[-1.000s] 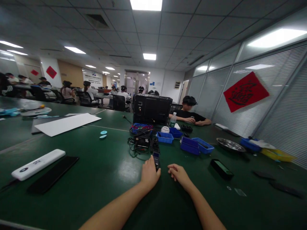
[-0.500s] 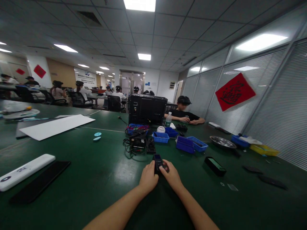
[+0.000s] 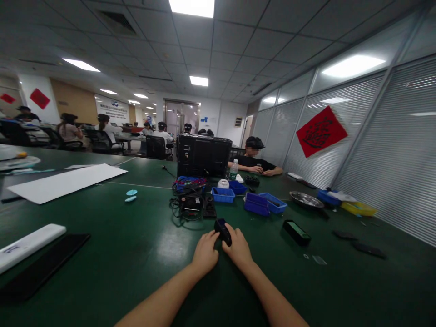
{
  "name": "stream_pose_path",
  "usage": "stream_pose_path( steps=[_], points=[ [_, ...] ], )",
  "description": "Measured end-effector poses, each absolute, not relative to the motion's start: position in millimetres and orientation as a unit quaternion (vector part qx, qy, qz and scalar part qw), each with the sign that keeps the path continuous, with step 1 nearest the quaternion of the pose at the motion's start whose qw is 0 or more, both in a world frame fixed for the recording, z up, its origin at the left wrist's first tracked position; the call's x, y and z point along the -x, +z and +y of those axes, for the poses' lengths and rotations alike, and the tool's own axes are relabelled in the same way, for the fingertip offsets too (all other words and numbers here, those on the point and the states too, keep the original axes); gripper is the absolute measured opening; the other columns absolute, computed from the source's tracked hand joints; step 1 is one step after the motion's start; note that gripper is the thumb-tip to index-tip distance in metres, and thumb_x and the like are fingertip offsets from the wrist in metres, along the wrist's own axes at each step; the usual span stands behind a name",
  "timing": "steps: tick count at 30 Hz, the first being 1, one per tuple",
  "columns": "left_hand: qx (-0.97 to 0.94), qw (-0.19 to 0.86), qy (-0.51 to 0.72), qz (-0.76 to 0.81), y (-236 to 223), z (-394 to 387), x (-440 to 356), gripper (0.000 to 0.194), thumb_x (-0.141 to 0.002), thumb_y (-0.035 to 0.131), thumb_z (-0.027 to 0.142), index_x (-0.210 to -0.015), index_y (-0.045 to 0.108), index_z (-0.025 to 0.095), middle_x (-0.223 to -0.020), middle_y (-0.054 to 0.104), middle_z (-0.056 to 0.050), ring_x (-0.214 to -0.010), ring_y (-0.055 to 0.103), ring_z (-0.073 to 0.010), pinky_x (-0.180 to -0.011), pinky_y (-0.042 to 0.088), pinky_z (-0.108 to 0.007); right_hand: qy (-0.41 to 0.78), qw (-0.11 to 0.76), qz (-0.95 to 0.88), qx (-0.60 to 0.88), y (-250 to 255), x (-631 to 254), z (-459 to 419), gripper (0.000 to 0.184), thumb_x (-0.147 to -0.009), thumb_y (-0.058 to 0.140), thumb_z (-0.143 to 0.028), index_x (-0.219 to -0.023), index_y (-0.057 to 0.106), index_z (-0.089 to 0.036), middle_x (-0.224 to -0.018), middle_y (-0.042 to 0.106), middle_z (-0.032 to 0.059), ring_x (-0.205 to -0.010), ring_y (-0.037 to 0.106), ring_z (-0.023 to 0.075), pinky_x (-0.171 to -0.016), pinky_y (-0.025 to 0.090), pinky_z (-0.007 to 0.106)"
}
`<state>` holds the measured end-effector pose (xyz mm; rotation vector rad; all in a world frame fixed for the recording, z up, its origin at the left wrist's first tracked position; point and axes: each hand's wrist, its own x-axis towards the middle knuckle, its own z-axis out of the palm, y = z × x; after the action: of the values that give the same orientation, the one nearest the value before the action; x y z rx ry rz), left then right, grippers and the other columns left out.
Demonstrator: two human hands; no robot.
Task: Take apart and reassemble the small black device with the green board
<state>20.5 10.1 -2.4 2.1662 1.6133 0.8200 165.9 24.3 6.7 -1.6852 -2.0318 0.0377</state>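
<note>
A small black handheld device with a little dark screen [image 3: 223, 230] is between my two hands, just above or on the green table; I cannot tell which. My right hand [image 3: 239, 247] grips it from the right side, thumb along the near end and fingers on its edge. On the other side, my left hand [image 3: 205, 250] is curled, its fingertips against the device's left edge. Beyond the hands lies a black box with tangled cables [image 3: 190, 204], and beside it a black stand-like part [image 3: 209, 208].
Blue bins [image 3: 223, 195], a baseball [image 3: 223, 184] and a black monitor-like casing [image 3: 204, 156] stand ahead. To the right are a black case with a green inside [image 3: 296, 232] and a metal dish [image 3: 306, 200]. A white bar [image 3: 32, 245] lies left. A person [image 3: 255, 161] sits opposite.
My right hand has come in from the right and taken hold of the device, which is now tilted and turned. The left hand's hold has shifted to its left edge. The view has swung right.
</note>
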Motion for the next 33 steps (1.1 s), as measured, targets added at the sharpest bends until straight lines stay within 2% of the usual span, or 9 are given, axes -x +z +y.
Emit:
stream_pose_path(
  steps=[5, 13, 16, 19, 21, 24, 28, 30, 33],
  points=[
    [-0.739, 0.168, 0.29, 0.584, 2, 10, -9, 0.062, -0.062, 0.043, 0.008, -0.122, 0.049, 0.019, -0.129, 0.047, -0.001, -0.119, 0.039, -0.0159, -0.104, 0.025, -0.028, 0.001, 0.224, -0.694, 0.684, 13, -188, 31, 0.057, -0.074, 0.052, -0.033, -0.128, 0.037, -0.023, -0.097, 0.049, 0.0085, -0.084, 0.055, 0.0211, -0.068, 0.041, 0.028],
    [-0.728, 0.171, 0.286, 0.6, 6, 14, -1, 0.056, -0.065, 0.042, 0.009, -0.12, 0.049, 0.018, -0.126, 0.05, -0.002, -0.116, 0.041, -0.0136, -0.102, 0.025, -0.025, 0.033, 0.195, -0.595, 0.779, 19, -228, 39, 0.067, -0.075, 0.046, -0.05, -0.13, 0.029, -0.014, -0.108, 0.05, 0.0191, -0.091, 0.055, 0.0297, -0.066, 0.044, 0.039],
    [-0.733, 0.168, 0.281, 0.596, 6, 13, -1, 0.055, -0.066, 0.043, 0.01, -0.12, 0.049, 0.018, -0.125, 0.05, -0.002, -0.115, 0.041, -0.0138, -0.102, 0.025, -0.025, 0.027, 0.203, -0.588, 0.782, 20, -227, 38, 0.064, -0.077, 0.039, -0.055, -0.123, 0.037, -0.011, -0.109, 0.05, 0.0211, -0.096, 0.054, 0.0311, -0.067, 0.044, 0.04],
    [-0.735, 0.166, 0.286, 0.592, 5, 13, -1, 0.054, -0.067, 0.043, 0.01, -0.12, 0.05, 0.017, -0.125, 0.051, -0.003, -0.115, 0.042, -0.0138, -0.101, 0.026, -0.024, 0.053, 0.204, -0.582, 0.786, 24, -225, 38, 0.053, -0.077, 0.039, -0.055, -0.106, 0.051, -0.011, -0.102, 0.054, 0.0196, -0.092, 0.055, 0.0299, -0.066, 0.044, 0.039],
    [-0.737, 0.165, 0.286, 0.589, 4, 13, -1, 0.053, -0.067, 0.043, 0.011, -0.12, 0.05, 0.017, -0.125, 0.051, -0.003, -0.115, 0.042, -0.0138, -0.101, 0.026, -0.025, 0.062, 0.213, -0.572, 0.79, 30, -226, 36, 0.048, -0.076, 0.041, -0.053, -0.098, 0.054, -0.012, -0.099, 0.054, 0.0184, -0.09, 0.055, 0.0293, -0.066, 0.044, 0.039],
    [-0.738, 0.166, 0.278, 0.591, 4, 13, -1, 0.053, -0.068, 0.043, 0.011, -0.12, 0.049, 0.018, -0.126, 0.05, -0.003, -0.116, 0.041, -0.0137, -0.102, 0.025, -0.025, 0.015, 0.273, -0.546, 0.792, 43, -227, 30, 0.046, -0.078, 0.039, -0.05, -0.101, 0.054, -0.013, -0.1, 0.053, 0.0174, -0.096, 0.052, 0.0299, -0.072, 0.042, 0.041],
    [-0.738, 0.166, 0.272, 0.595, 5, 13, -2, 0.053, -0.068, 0.043, 0.01, -0.12, 0.049, 0.018, -0.126, 0.05, -0.002, -0.116, 0.041, -0.0137, -0.102, 0.025, -0.025, -0.025, 0.437, -0.549, 0.712, 54, -224, 19, 0.05, -0.079, 0.039, -0.049, -0.112, 0.048, -0.013, -0.106, 0.051, 0.016, -0.101, 0.049, 0.0276, -0.08, 0.041, 0.037],
    [-0.738, 0.165, 0.281, 0.591, 5, 12, -2, 0.053, -0.068, 0.043, 0.011, -0.12, 0.05, 0.018, -0.125, 0.051, -0.002, -0.115, 0.042, -0.0137, -0.101, 0.026, -0.024, 0.063, 0.507, -0.56, 0.653, 51, -216, 17, 0.053, -0.08, 0.038, -0.05, -0.118, 0.043, -0.014, -0.099, 0.055, 0.0129, -0.089, 0.055, 0.0241, -0.074, 0.045, 0.034],
    [-0.737, 0.167, 0.304, 0.58, 6, 11, -3, 0.05, -0.07, 0.044, 0.013, -0.12, 0.05, 0.019, -0.124, 0.052, -0.002, -0.114, 0.043, -0.0142, -0.1, 0.027, -0.024, 0.299, 0.547, -0.518, 0.585, 36, -197, 22, 0.054, -0.081, 0.034, -0.05, -0.124, 0.031, -0.017, -0.07, 0.056, 0.0026, -0.053, 0.056, 0.0169, -0.047, 0.045, 0.029]
  ],
)
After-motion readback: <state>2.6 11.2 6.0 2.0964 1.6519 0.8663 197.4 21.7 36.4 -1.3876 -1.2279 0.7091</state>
